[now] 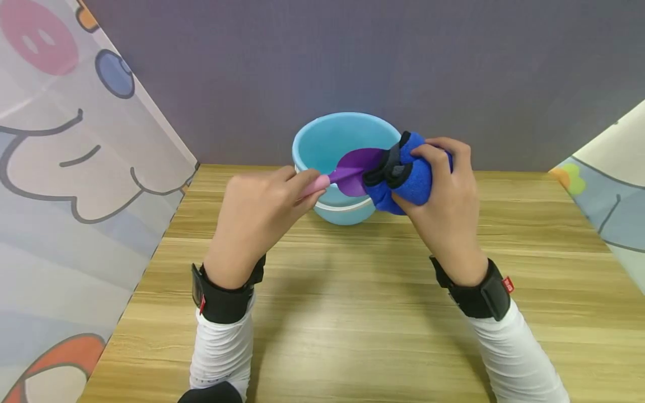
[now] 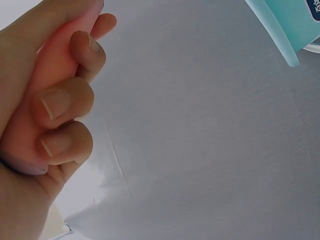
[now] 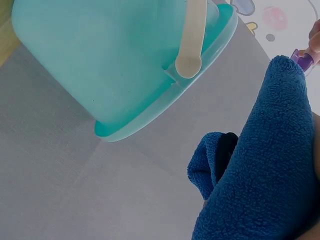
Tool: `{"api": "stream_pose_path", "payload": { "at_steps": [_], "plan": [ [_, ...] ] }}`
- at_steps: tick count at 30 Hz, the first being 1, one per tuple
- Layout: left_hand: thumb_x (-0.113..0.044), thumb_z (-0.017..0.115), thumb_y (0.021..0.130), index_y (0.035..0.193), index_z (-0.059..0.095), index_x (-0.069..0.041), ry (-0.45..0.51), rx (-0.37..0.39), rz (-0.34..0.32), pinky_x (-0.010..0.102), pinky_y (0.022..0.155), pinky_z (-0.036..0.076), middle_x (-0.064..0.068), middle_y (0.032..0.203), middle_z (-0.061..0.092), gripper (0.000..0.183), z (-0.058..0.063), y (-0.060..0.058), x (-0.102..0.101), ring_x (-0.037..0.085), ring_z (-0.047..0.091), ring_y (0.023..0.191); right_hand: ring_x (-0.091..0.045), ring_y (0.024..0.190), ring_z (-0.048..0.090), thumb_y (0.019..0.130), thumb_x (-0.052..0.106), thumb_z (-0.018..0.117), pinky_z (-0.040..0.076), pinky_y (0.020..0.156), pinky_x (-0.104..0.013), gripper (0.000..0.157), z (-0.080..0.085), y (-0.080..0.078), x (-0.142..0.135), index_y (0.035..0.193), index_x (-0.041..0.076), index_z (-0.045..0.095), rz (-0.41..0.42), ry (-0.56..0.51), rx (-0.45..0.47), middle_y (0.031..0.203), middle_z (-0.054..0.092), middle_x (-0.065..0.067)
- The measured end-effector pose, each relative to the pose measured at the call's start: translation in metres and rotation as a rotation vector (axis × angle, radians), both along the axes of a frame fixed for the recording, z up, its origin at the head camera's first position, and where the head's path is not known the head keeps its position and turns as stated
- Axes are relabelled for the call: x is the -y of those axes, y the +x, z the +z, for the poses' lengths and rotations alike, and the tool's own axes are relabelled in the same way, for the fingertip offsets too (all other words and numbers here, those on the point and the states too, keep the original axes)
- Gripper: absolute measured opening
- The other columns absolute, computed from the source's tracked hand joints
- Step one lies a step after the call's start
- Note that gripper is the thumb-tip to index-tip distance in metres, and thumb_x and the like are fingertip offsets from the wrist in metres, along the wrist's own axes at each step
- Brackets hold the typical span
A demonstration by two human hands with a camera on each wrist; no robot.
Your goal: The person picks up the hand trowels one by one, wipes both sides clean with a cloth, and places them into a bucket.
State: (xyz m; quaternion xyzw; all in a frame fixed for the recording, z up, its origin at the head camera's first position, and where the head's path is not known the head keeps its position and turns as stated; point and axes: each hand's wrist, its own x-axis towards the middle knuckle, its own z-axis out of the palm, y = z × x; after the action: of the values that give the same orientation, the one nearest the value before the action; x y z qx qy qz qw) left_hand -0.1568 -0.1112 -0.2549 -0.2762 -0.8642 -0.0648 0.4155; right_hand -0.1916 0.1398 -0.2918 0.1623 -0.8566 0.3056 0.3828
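My left hand (image 1: 267,215) grips the pink handle of a small purple shovel (image 1: 351,168), its fingers curled round the grip in the left wrist view. The shovel's rounded blade points right, over the front rim of a light blue bucket (image 1: 344,215). My right hand (image 1: 443,184) holds a bunched blue towel (image 1: 418,179) with black edging. The towel meets the right part of the blade and hides its tip. In the right wrist view, the fluffy towel (image 3: 265,155) covers most of that hand, and a bit of purple shovel (image 3: 302,60) shows past its top.
The bucket stands at the back of a wood-grain table (image 1: 353,313), close to a grey upright panel (image 1: 252,73). A white bucket handle (image 3: 192,40) hangs at its side. Cartoon-printed sheets flank the table at left (image 1: 101,184) and right (image 1: 615,184).
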Motion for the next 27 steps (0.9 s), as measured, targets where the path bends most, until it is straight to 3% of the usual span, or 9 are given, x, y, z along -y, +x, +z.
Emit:
{"api": "stream_pose_path", "payload": {
  "at_steps": [16, 27],
  "plan": [
    [-0.033, 0.065, 0.09, 0.075, 0.07, -0.011, 0.027, 0.043, -0.001, 0.032, 0.033, 0.031, 0.001, 0.049, 0.053, 0.028, -0.001, -0.001, -0.0005, 0.013, 0.043, 0.04, -0.045, 0.112, 0.055, 0.073, 0.019, 0.081, 0.047, 0.093, -0.067, 0.053, 0.0007, 0.0001, -0.0022, 0.118, 0.007, 0.054, -0.002, 0.022, -0.006, 0.126, 0.05, -0.027],
    [-0.04, 0.064, 0.09, 0.076, 0.072, -0.009, 0.017, 0.046, 0.037, 0.033, 0.032, 0.033, 0.002, 0.051, 0.058, 0.035, -0.0028, -0.0036, 0.0, 0.015, 0.044, 0.04, -0.045, 0.114, 0.054, 0.073, 0.018, 0.082, 0.046, 0.095, -0.067, 0.055, 0.001, -0.0015, -0.0031, 0.119, 0.009, 0.054, -0.004, 0.007, 0.014, 0.128, 0.05, -0.025]
  ]
}}
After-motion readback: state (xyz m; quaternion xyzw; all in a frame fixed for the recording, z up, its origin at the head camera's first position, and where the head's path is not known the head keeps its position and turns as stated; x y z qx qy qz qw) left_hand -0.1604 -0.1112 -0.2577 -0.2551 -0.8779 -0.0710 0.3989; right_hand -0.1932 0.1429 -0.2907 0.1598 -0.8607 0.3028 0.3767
